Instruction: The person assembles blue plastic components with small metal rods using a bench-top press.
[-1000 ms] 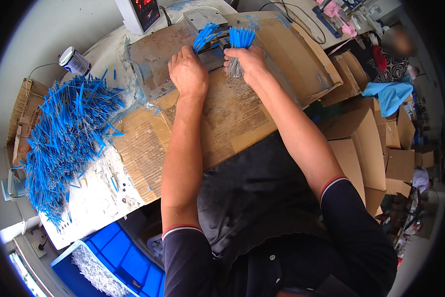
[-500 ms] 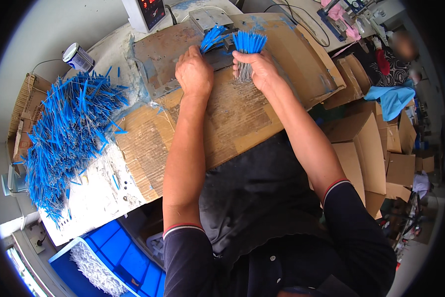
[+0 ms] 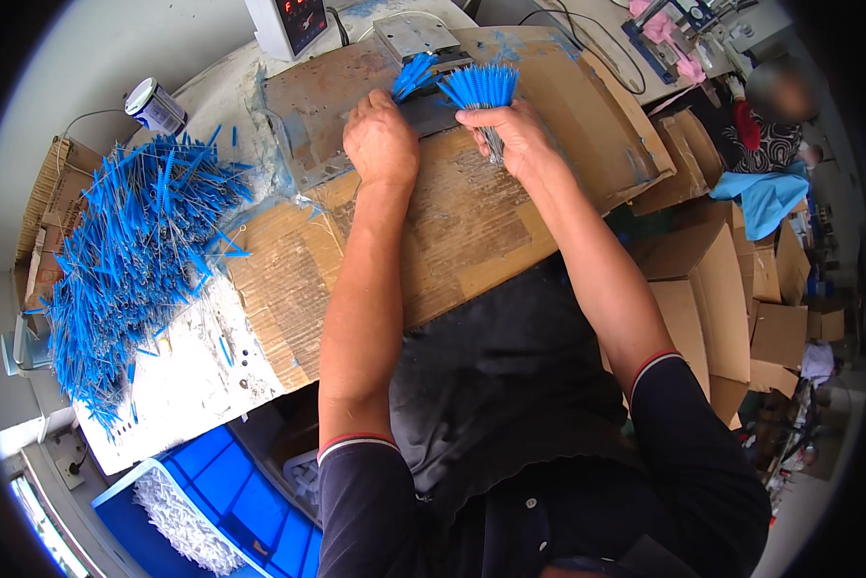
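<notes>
A fanned bundle of blue-tipped wires (image 3: 481, 91) is gripped upright in the closed right hand (image 3: 517, 138) at twelve o'clock on the cardboard-covered table (image 3: 471, 231), while a smaller bunch (image 3: 413, 75) is pinched by the left hand (image 3: 382, 142), just beside it at eleven.

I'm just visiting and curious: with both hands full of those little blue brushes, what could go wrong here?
The right hand grips a fanned bundle of blue brushes by thin wire stems; a loose grip might let some slide out. The left hand feeds a smaller bunch toward the metal fixture, so fingers could get close to it. The big heap of brushes reaches the bench edge and might spill.
</notes>
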Tool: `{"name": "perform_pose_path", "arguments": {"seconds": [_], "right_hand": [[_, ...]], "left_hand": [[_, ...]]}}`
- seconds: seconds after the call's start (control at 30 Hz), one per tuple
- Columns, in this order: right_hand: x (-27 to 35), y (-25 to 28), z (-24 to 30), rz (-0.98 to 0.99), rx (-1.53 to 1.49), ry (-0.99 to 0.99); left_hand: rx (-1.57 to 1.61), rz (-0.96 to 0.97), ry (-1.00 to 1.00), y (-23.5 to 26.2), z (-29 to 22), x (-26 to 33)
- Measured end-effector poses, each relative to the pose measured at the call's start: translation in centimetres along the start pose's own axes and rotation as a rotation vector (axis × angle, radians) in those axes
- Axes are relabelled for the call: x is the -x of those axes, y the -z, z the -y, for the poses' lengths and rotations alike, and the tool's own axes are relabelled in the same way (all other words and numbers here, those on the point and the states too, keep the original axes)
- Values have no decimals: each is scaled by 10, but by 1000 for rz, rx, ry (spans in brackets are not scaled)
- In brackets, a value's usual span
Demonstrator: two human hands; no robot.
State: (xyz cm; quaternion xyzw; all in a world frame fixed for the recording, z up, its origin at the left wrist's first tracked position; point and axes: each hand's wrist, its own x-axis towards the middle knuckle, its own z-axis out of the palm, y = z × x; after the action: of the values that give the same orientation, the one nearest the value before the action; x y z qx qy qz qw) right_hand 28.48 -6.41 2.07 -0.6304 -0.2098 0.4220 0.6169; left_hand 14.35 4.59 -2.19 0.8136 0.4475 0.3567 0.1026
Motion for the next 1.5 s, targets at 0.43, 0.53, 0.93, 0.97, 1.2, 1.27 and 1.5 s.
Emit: {"name": "perform_pose_path", "arguments": {"seconds": [0.43,0.53,0.93,0.97,1.2,1.27,1.5], "right_hand": [[-11,-12,1,-108,-5,-1],[-10,-18,-1,-124,43,30],[-13,-30,-6,-206,12,98],[-13,-31,-7,-208,11,100],[-9,-21,-7,-191,-105,92],[-7,-17,-7,-176,-133,83],[-2,-11,-5,-152,-96,63]], "left_hand": [[51,-68,75,2,-1,-1],[106,-61,106,1,2,-1],[73,-197,16,-2,1,-3],[80,-187,14,-1,1,-2],[134,-118,-6,-1,-1,0],[133,-109,-3,-1,-2,-1],[130,-72,-9,1,0,-1]]}}
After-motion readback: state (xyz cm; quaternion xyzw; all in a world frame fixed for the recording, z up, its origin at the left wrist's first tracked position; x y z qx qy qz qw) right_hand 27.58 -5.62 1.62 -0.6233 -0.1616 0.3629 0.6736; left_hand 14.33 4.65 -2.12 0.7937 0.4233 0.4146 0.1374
